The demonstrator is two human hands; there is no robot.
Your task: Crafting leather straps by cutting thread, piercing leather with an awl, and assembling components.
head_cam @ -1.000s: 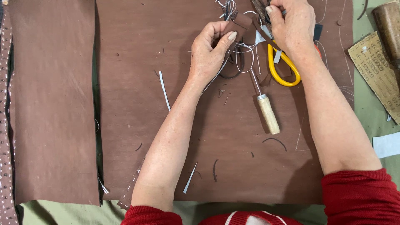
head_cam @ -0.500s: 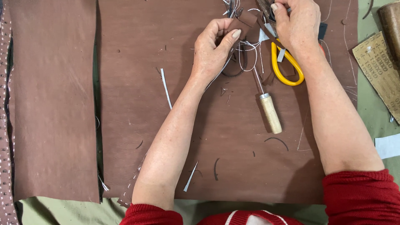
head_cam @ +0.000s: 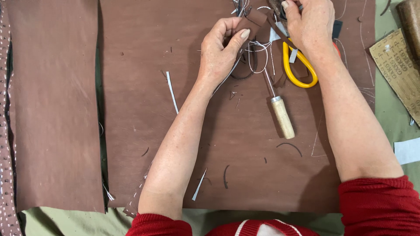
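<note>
1. At the far edge of the big brown leather sheet (head_cam: 245,144), a small brown leather piece (head_cam: 256,18) is held up between the two hands, with a narrow strap of the same leather running right from it toward the right hand.
2. Left hand (head_cam: 221,48): closed in a pinch, thumb pressed against the near left side of the small piece, the other fingers curled behind it.
3. Right hand (head_cam: 308,22): fingers bent and gathered at the far end of the strap; whatever the fingertips grip is partly cut off by the frame edge, so exactly what they hold cannot be told.
4. White thread (head_cam: 258,57) loops loosely just below the small piece, between the two hands.
5. Near the thread lies an awl with a pale wooden handle (head_cam: 283,117), its metal shaft pointing far toward the loops.
6. Yellow-handled scissors (head_cam: 295,72) lie under the right wrist, just right of the awl's shaft.
7. Thin leather trimmings and a white sliver (head_cam: 172,91) are scattered over the sheet.
8. Left of the sheet, across a dark gap, lies a second brown leather panel (head_cam: 54,109).
9. At the far right, on the green table cover (head_cam: 389,113), rests a tan printed card (head_cam: 396,70).
</note>
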